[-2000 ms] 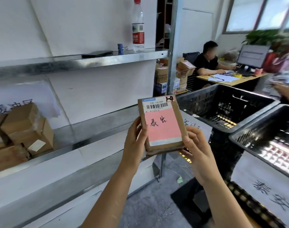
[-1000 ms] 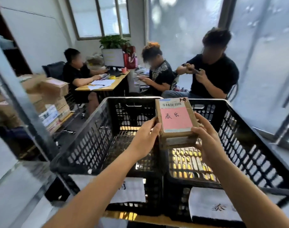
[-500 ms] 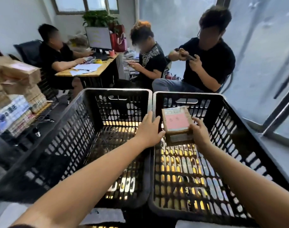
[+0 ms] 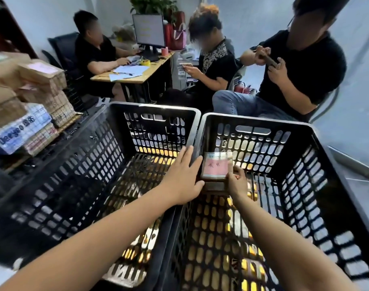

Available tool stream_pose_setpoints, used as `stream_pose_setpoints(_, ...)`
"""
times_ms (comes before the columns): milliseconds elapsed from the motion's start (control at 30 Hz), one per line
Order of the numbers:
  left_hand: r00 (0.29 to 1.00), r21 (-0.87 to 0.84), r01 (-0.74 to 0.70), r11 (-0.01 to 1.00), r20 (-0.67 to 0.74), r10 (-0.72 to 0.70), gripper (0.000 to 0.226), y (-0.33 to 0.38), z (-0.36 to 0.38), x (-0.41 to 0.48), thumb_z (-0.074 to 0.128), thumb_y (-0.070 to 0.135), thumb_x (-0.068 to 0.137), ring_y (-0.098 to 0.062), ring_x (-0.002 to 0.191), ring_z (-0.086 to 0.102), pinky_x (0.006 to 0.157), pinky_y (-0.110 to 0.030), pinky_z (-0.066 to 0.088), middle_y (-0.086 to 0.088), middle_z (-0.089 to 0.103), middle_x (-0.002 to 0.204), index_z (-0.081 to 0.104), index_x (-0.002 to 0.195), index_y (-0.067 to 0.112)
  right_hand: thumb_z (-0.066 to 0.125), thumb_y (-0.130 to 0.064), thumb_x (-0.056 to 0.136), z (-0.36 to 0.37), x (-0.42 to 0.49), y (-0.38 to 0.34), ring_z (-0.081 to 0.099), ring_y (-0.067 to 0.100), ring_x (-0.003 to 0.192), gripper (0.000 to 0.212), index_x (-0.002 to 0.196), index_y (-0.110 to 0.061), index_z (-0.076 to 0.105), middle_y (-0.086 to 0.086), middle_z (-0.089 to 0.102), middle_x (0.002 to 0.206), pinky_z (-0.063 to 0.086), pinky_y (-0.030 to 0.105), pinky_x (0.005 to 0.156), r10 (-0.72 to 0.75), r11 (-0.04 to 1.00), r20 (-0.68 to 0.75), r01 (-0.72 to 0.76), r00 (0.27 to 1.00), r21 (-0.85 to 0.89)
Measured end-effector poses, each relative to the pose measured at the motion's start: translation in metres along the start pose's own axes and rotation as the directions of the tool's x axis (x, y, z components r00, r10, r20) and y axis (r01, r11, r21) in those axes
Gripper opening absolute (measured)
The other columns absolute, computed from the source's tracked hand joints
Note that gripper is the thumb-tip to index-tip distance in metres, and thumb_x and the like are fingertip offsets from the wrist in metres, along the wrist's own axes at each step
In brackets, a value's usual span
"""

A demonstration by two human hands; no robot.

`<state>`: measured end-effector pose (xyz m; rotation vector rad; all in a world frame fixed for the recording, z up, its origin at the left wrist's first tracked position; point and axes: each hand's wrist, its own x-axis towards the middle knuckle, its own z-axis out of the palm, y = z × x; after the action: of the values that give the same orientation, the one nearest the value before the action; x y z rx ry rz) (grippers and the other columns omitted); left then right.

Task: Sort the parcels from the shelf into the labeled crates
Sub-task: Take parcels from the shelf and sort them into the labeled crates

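1. Both hands are down in the right crate (image 4: 255, 119), with the parcel (image 4: 215, 175) between them, low near the crate's far-left corner.
2. The left hand (image 4: 182, 177) is spread flat, its straight fingers pressed along the parcel's left side. It sits right over the two walls where the crates meet.
3. The right hand (image 4: 237, 184) grips the parcel's right edge, fingers curled round it.
4. The pink label (image 4: 217, 165) faces up with dark handwriting on it. I cannot tell whether the parcel touches the crate floor.
5. The left crate (image 4: 156, 107) stands tight against the right one, wall to wall. The left forearm reaches across its near-right corner.
6. Both crates are black with slotted walls, and yellow shows through the floor slots.
7. Beyond the far walls it's crowded: one seated person (image 4: 301, 66) in a black shirt holds a phone (image 4: 268, 59) in both hands, knees close to the right crate's far edge.
8. A second seated person (image 4: 215, 59) is beside them, looking down at another phone.
9. A third person (image 4: 93, 51) sits at the counter (image 4: 137, 77), forearm resting on it.
10. The counter carries a monitor (image 4: 149, 29), loose papers (image 4: 128, 71) and a yellow tape roll (image 4: 145, 63).
11. A leafy plant (image 4: 153, 5) and a red bag (image 4: 176, 35) are behind the monitor.
12. A stack of cartons (image 4: 43, 80) is piled high off the left crate's far-left side.
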<state>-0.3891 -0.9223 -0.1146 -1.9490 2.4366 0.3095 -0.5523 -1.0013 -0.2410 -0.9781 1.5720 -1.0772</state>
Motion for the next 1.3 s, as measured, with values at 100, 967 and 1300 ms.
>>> stream_pose_setpoints(100, 1.0, -0.027, -0.003, 1.0, 0.002, 0.003, 0.07, 0.0, -0.001, -0.002, 0.039, 0.04, 0.096, -0.023, 0.142, -0.023, 0.117, -0.037, -0.002, -0.008, -0.019, 0.155, 0.002, 0.15, 0.017, 0.039, -0.043, 0.098, 0.005, 0.003, -0.001, 0.05, 0.026, 0.115, 0.046, 0.138, -0.021, 0.038, 0.001, 0.048, 0.125, 0.046, 0.039, 0.09, -0.007, 0.999, 0.007, 0.007, 1.0, -0.049)
stream_pose_setpoints(967, 0.996, -0.186, 0.015, 0.982, -0.079, -0.03, 0.068, -0.002, 0.002, -0.001, 0.047, 0.038, 0.094, -0.014, 0.144, -0.014, 0.117, -0.034, 0.003, 0.0, -0.008, 0.158, 0.012, 0.149, 0.02, 0.076, -0.034, 0.075, -0.005, 0.018, -0.006, 0.033, 0.034, 0.133, 0.106, 0.15, -0.022, 0.002, 0.018, 0.026, 0.147, 0.035, 0.045, 0.105, -0.061, 0.771, 0.181, 0.162, 0.981, -0.616)
stream_pose_setpoints(1300, 0.952, -0.199, 0.181, 0.963, -0.211, -0.222, 0.064, -0.017, -0.017, -0.023, 0.037, 0.044, 0.097, -0.015, 0.144, 0.01, 0.116, -0.029, 0.012, -0.002, 0.014, 0.157, 0.015, 0.149, 0.015, 0.069, -0.039, 0.08, -0.007, -0.064, -0.112, 0.028, 0.022, 0.136, 0.085, 0.148, -0.021, 0.021, 0.007, 0.034, 0.145, 0.027, 0.037, 0.11, -0.505, 0.517, 0.544, 0.739, 0.671, -0.432)
